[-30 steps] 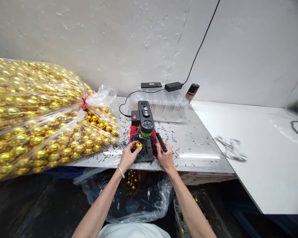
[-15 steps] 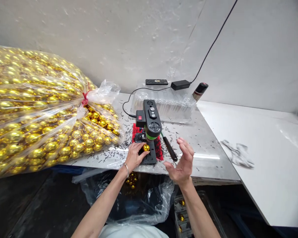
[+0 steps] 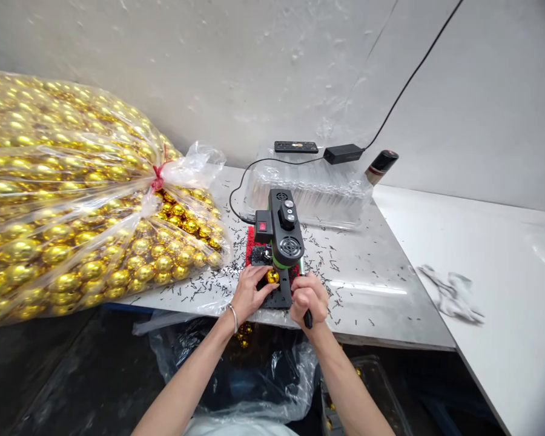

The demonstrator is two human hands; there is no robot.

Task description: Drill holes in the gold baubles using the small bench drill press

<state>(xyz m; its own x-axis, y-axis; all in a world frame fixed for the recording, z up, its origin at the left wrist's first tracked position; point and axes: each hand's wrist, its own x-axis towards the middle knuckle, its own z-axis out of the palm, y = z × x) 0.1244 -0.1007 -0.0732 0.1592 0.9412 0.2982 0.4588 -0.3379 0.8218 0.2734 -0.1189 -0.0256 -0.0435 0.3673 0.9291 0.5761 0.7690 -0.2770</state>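
Note:
My left hand point(image 3: 251, 292) pinches a gold ball point(image 3: 273, 276) between thumb and fingers, under the front end of a black bench machine point(image 3: 287, 229). Wrapped round the machine's black lever handle point(image 3: 307, 320) is my right hand point(image 3: 310, 298), just right of the base plate point(image 3: 279, 295). The machine stands on a red mat point(image 3: 249, 242) strewn with black shavings. Part of the ball is hidden by my fingers and the machine head.
Large clear bags of gold balls point(image 3: 63, 230) fill the left. Behind the machine lie clear plastic packaging point(image 3: 313, 194) and a power adapter point(image 3: 344, 154). White gloves point(image 3: 454, 295) rest at the right. An open plastic bag point(image 3: 186, 363) hangs below the table edge.
My right hand, open in the air before, has closed round the lever handle and moved left. My left hand still holds the ball under the machine head. The view has shifted slightly.

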